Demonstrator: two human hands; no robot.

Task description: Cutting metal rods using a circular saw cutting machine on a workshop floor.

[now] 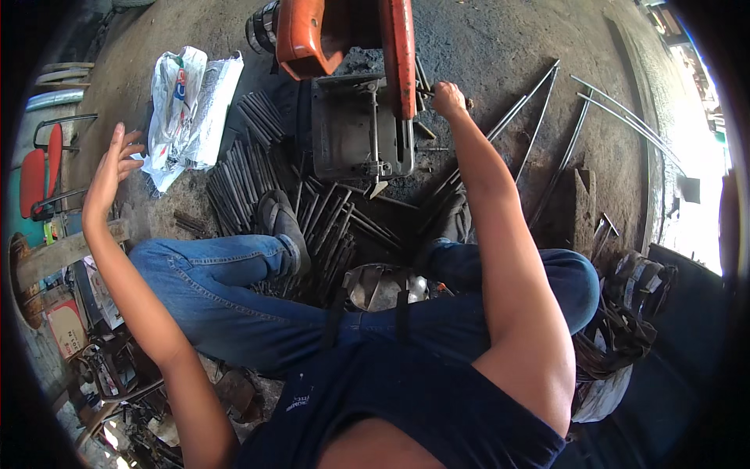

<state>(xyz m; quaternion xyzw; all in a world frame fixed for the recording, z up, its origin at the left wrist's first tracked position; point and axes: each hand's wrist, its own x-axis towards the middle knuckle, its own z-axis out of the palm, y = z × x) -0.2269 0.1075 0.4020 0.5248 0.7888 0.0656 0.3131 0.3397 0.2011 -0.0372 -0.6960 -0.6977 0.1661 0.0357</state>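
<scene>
In front of me stands a cut-off saw with an orange guard (399,59) and a grey metal base (344,125). To the right of the saw, my right hand (448,100) is closed around a short dark metal rod (469,103), whose end pokes out past the fist. My left hand (117,168) is raised in the air at the left, fingers apart, holding nothing. It is nearest to a crumpled white sack (187,109) on the ground. Cut metal rods (241,184) lie in piles between the saw and my feet.
Long thin metal bars (523,105) lean and lie at the right, beside a wooden block (583,207). Red chair parts (43,172) and a cardboard box (66,328) are at the left. A bundle of dark strips (633,305) sits by my right knee.
</scene>
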